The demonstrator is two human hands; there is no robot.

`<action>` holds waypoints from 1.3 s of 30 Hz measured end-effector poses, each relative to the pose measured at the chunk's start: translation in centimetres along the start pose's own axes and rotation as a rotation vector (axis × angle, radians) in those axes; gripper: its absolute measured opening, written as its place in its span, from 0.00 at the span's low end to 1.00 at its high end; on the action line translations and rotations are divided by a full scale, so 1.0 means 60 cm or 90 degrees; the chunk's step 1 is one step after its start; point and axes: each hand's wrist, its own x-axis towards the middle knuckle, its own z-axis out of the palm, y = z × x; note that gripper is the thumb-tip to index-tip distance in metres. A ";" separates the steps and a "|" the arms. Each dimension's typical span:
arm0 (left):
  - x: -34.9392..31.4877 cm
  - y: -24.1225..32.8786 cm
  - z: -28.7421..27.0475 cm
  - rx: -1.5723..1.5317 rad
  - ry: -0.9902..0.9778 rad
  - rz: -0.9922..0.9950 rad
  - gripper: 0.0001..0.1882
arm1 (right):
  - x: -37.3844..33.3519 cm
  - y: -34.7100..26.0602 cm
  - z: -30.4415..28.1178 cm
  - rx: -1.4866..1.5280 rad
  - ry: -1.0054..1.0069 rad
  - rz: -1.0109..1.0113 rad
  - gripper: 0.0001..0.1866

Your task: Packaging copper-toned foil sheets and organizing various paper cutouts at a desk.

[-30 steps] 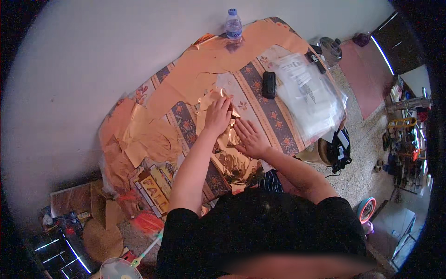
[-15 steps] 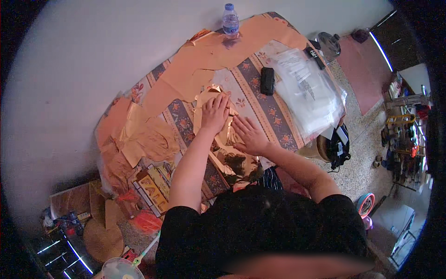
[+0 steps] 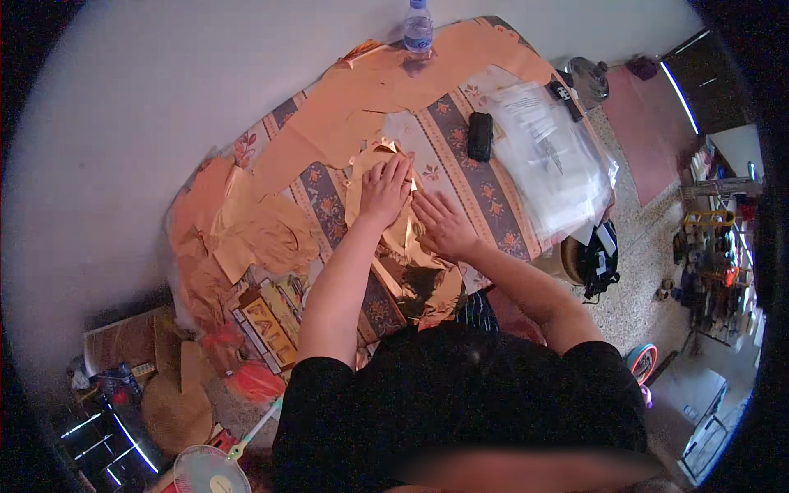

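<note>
Shiny gold foil (image 3: 423, 287) lies crumpled across the striped, flowered tablecloth in front of me, running from near my body up under my hands. My left hand (image 3: 385, 193) rests on its upper part, palm down, with the fingers laid forward over a folded edge. Beside it, my right hand (image 3: 446, 228) is spread flat along the foil's right side, fingers pointing up and left. Neither hand visibly grips anything; the foil directly beneath the palms is hidden.
More copper-coloured foil (image 3: 329, 131) covers the table's far and left sides. A water bottle (image 3: 417, 33) stands at the far edge. On the right lie a black case (image 3: 480, 136) and clear plastic bags (image 3: 546, 164). A hand fan (image 3: 211, 472) shows at lower left.
The view has shifted slightly. Both hands remain on the foil, with the right hand's fingers a little further up beside the left hand.
</note>
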 end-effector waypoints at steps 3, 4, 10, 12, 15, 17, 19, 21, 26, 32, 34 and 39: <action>0.001 0.000 -0.007 -0.022 -0.015 -0.010 0.26 | 0.002 -0.006 -0.011 -0.019 -0.036 0.014 0.39; 0.004 -0.001 -0.010 -0.021 -0.015 -0.015 0.26 | 0.003 -0.007 -0.010 -0.017 -0.038 0.009 0.39; -0.001 -0.002 -0.048 -0.194 0.117 -0.038 0.22 | 0.005 -0.002 -0.006 -0.051 -0.053 0.009 0.40; -0.033 0.002 -0.068 -0.194 0.028 -0.088 0.21 | 0.004 -0.004 -0.007 -0.050 -0.052 0.016 0.40; -0.120 0.024 -0.079 -0.197 -0.138 -0.034 0.21 | 0.000 0.002 0.001 -0.047 -0.019 0.006 0.40; -0.172 0.056 -0.087 -0.181 -0.116 -0.004 0.21 | -0.001 -0.001 -0.001 -0.060 -0.005 0.015 0.39; -0.205 0.070 -0.084 -0.093 -0.083 -0.015 0.21 | 0.002 -0.003 -0.002 -0.052 0.004 0.004 0.38; -0.219 0.071 -0.080 -0.015 -0.015 0.022 0.19 | 0.001 0.000 0.005 -0.056 0.009 -0.008 0.37; -0.235 0.049 -0.084 -0.017 0.007 0.082 0.12 | 0.000 0.002 0.005 -0.071 -0.028 0.003 0.39; -0.284 -0.001 -0.125 -0.069 -0.071 0.050 0.04 | 0.001 -0.001 0.003 -0.084 -0.016 -0.001 0.38; -0.304 -0.001 -0.142 -0.081 -0.028 0.016 0.05 | 0.000 0.000 0.002 -0.081 -0.023 0.003 0.39; -0.344 0.002 -0.149 -0.040 0.083 -0.057 0.08 | 0.000 0.002 0.009 -0.095 0.015 -0.024 0.38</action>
